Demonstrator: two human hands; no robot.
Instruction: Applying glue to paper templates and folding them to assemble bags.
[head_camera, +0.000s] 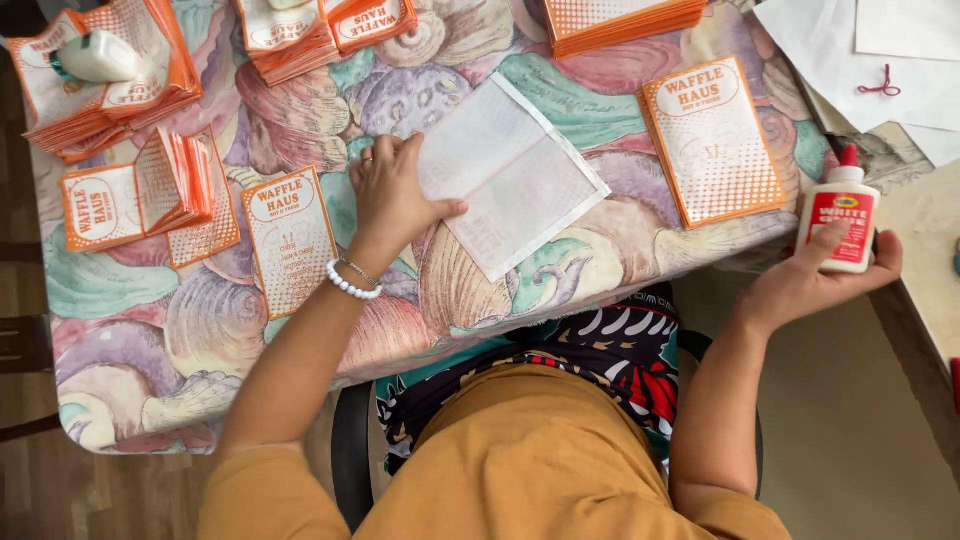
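My left hand (388, 195) lies flat on the left edge of a white paper sheet (520, 180), pressing it onto the shell-patterned tablecloth (180, 310). A pearl bracelet and a ring show on that hand. My right hand (815, 280) grips a small white glue bottle (840, 215) with a red cap and red label, held upright off the table's right edge. An orange-and-white printed paper bag (712, 140) lies flat between the sheet and the bottle. Another such bag (290, 240) lies just left of my left hand.
Stacks of orange-and-white bags sit at the far left (100, 75), the top middle (300, 30) and the top right (620, 20). A partly folded pile (150, 195) lies at the left. White sheets (880, 50) cover a side surface at right. A white bottle (95, 55) rests on the left stack.
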